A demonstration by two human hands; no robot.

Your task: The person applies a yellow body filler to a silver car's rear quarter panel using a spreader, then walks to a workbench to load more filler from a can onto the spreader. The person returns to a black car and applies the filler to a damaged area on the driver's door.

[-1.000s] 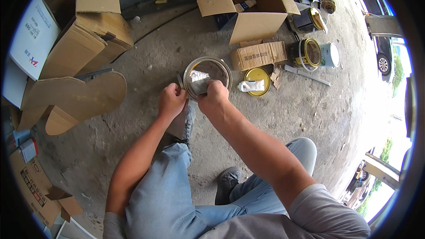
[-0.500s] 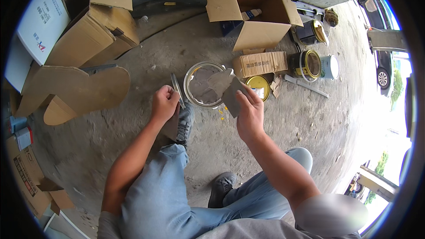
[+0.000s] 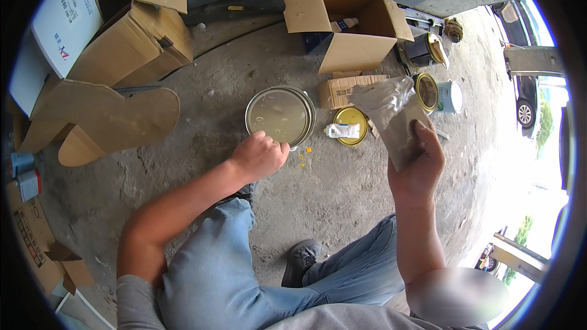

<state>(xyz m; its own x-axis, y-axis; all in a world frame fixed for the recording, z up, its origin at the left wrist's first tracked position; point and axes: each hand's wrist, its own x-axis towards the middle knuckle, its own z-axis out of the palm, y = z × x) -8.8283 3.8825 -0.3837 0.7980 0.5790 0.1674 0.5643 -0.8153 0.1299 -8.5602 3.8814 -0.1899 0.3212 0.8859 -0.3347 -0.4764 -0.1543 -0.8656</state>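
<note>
My left hand (image 3: 261,156) is closed at the near edge of a round metal lid (image 3: 280,113), which lies over the open top of a can. The can's rim (image 3: 312,116) shows along the right side, and what is inside is hidden. Whether the left palm also holds something cannot be seen. My right hand (image 3: 422,165) grips a flat putty scraper (image 3: 394,122), its wide end up and smeared with wet grey putty. It is held in the air to the right of the can. Between them on the floor, a white tube (image 3: 342,131) rests on a yellow lid (image 3: 352,116).
Beyond the can stand a small carton (image 3: 342,90) and an open cardboard box (image 3: 358,43). Several cans, including a white tub (image 3: 450,97), line the right side. Cardboard (image 3: 116,119) lies at the left. Yellow spots (image 3: 304,156) mark the concrete floor.
The lid has moved from upright beside the can to over its top, with my left hand following rightward. My right hand has drawn the putty-laden scraper away from the can, to the right.
</note>
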